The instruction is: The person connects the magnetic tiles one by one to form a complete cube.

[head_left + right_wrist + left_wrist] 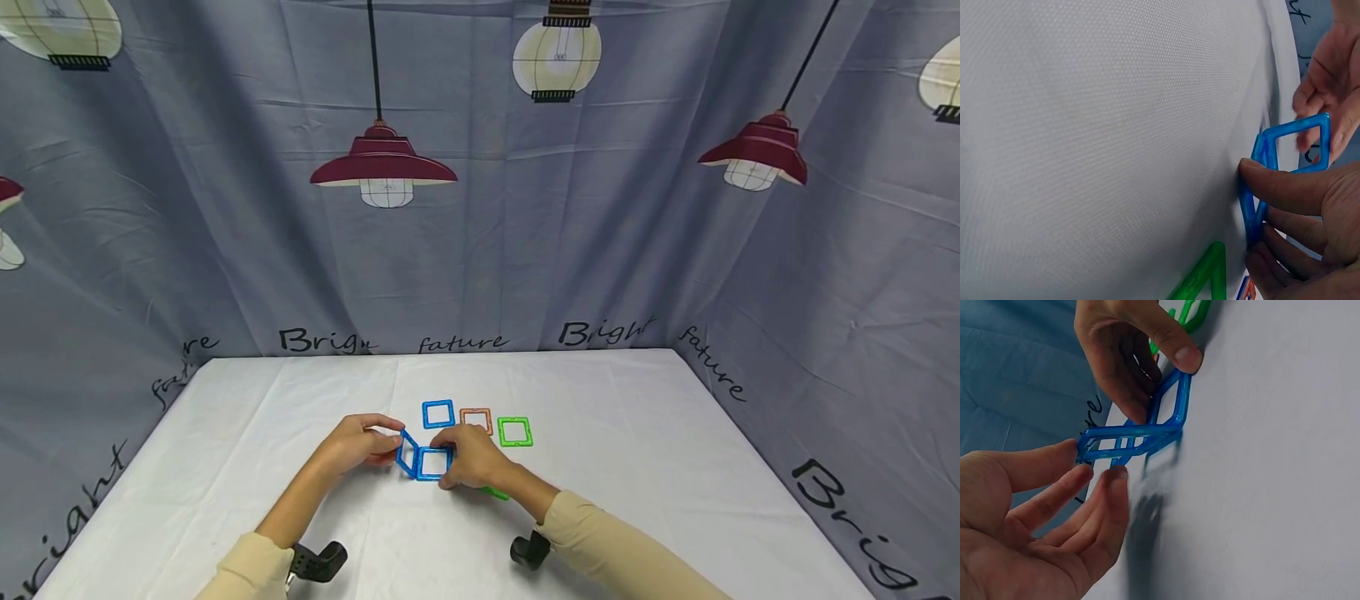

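Two blue square magnetic tiles with hollow centres meet along one edge at an angle. My left hand (358, 442) pinches the outer side of the left blue tile (1125, 430), which is tilted up. With thumb and fingers, my right hand (476, 457) grips the right blue tile (431, 478) by its far side. In the left wrist view the joined pair casts a shadow on the white cloth below. A green tile (496, 493) lies partly hidden under my right hand, and an orange tile (476, 410) just beyond it is partly covered too.
Behind the hands, another blue tile (438, 402) lies flat on the white table (637, 500). A second green tile (515, 443) lies to the right of the orange one. A grey curtain (480, 250) printed with lamps hangs around the table's back and sides.
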{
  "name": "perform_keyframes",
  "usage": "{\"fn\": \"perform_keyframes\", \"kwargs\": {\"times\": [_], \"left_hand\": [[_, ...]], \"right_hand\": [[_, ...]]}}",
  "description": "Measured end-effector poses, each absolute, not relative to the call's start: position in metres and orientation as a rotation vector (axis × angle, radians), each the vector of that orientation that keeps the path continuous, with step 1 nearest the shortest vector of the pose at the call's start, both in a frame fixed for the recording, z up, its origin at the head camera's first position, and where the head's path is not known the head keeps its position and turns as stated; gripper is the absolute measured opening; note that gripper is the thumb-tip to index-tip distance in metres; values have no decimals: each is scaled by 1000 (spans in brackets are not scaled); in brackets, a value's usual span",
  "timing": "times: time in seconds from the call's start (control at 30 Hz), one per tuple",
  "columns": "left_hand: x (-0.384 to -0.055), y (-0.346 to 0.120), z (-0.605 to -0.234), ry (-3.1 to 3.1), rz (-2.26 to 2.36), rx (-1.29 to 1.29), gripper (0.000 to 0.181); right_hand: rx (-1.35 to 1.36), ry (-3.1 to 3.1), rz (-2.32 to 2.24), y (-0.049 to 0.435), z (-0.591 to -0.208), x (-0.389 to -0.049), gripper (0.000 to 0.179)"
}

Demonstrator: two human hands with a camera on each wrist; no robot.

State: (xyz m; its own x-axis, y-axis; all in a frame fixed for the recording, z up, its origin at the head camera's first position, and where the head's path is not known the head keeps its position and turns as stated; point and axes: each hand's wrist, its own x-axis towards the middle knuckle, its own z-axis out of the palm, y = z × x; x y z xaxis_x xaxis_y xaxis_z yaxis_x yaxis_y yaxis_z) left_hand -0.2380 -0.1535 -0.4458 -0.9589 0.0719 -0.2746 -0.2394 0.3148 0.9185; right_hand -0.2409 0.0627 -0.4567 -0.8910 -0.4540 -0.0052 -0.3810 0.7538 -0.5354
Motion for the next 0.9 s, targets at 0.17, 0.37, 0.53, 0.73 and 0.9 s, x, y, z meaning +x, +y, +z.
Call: {"fn": "perform_keyframes", "kwargs": {"times": [0.17, 0.37, 0.53, 0.73, 0.9], "left_hand": [[-235, -154, -450, 2167, 1828, -83, 35], [-232, -153, -455, 2023, 1924, -36, 43], [-231, -149, -460, 1969, 2005, -58, 44], [-229, -146, -462, 1968, 2030, -107, 45], [-229, -145, -464, 1994, 2037, -140, 42]], "right_hand": [[-670, 2807, -824, 63, -457, -241, 52], [-701, 2798, -851, 64, -457, -242, 51], [-685, 2798, -852, 64, -457, -241, 51], [-677, 2803, -856, 64, -456, -240, 51], [-663, 2803, -865, 64, -455, -238, 51]]}}
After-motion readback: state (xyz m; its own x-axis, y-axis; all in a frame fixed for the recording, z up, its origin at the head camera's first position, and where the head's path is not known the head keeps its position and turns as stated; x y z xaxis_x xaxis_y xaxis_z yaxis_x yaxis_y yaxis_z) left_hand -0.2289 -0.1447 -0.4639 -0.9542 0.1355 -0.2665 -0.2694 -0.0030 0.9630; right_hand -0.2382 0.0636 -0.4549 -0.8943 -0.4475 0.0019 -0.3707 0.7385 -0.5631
